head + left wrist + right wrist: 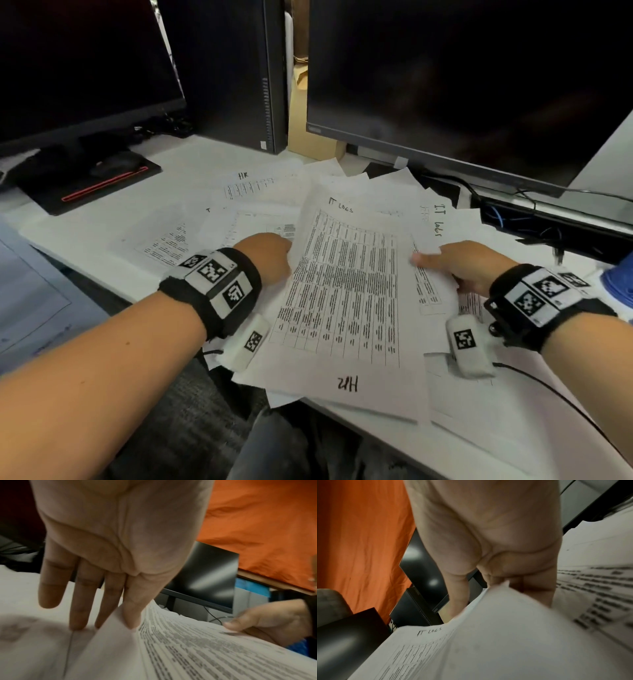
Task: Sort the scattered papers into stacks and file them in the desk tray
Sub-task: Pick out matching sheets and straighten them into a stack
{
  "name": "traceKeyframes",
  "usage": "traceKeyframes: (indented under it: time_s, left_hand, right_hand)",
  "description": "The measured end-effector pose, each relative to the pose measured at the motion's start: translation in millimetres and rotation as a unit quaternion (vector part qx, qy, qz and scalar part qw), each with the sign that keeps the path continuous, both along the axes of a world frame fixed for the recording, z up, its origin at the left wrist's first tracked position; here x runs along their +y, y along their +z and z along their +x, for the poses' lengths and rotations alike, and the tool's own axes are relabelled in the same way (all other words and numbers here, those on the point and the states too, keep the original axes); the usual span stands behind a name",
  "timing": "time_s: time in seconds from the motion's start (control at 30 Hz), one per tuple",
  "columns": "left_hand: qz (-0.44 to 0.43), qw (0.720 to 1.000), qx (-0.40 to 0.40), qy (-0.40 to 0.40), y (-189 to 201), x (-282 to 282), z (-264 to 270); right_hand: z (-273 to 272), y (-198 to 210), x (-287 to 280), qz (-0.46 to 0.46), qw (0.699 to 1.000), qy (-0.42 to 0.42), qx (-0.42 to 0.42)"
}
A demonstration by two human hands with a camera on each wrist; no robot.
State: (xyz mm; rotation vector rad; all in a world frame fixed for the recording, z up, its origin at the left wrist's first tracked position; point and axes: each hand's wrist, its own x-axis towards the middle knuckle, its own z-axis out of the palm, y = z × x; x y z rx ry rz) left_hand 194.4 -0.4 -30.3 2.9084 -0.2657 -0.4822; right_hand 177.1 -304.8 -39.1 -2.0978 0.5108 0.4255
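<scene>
Your left hand (265, 255) and right hand (471, 265) each pinched a side edge of the "IT LOGS" sheet (346, 274), raised over scattered papers (246, 192).

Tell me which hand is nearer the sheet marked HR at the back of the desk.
Left. The left hand lies just in front of the HR sheet; the right hand is farther off to its right, past the IT logs sheet.

White desk (102, 236) with two dark monitors, one at 10 o'clock (78, 65) and a bigger one at 2 o'clock (479, 78). Black PC tower (233, 72) at 12 between them, orange curtain (260, 524) hanging behind, cables (513, 219) under the right screen.
</scene>
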Motion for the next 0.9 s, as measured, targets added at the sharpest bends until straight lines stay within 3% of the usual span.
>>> traceKeyframes:
  time_s: [0.17, 0.4, 0.53, 0.67, 0.9]
  left_hand:
    - [0.024, 0.999, -0.037, -0.01, 14.5, -5.8, 9.7]
    - [-0.024, 0.999, -0.043, -0.001, 14.4, 17.2, 41.5]
    - [-0.133, 0.99, -0.003, 0.049, 12.8, 10.5, 40.5]
    - [-0.037, 0.997, -0.049, 0.047, 13.8, -1.2, 39.4]
    - [-0.137, 0.988, -0.054, 0.045, 23.6, 4.6, 43.8]
  right_hand:
    - [-3.9, -3.4, -1.2, -0.13, 0.99, 0.054, -0.028]
    - [-30.7, 0.4, -5.4, 0.064, 0.99, 0.034, -0.121]
    - [-34.6, -1.7, -6.4, 0.067, 0.982, 0.056, -0.165]
    - [-32.3, -3.1, -6.9, 0.075, 0.979, 0.042, -0.183]
    - [-33.7, -2.6, -18.7, 0.091, 0.981, -0.032, -0.168]
